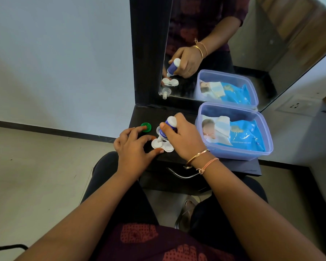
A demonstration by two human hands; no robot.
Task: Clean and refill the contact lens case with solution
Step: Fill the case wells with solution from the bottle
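A white contact lens case (161,145) lies on the small black table (239,166), both wells uncapped. My right hand (184,138) grips a small white-and-purple solution bottle (167,129), tipped nozzle-down over the case's left well. My left hand (134,146) rests at the case's left side, with a finger and the thumb touching its edges. A green cap (146,127) lies on the table just beyond my left fingers.
A clear plastic box (233,153) holding a blue wipes pack stands on the table's right half. A mirror (215,53) leans behind and reflects hands, bottle and case. A clear bottle cap (158,129) stands behind the bottle. A metal drawer handle (183,175) sits below the table's front edge.
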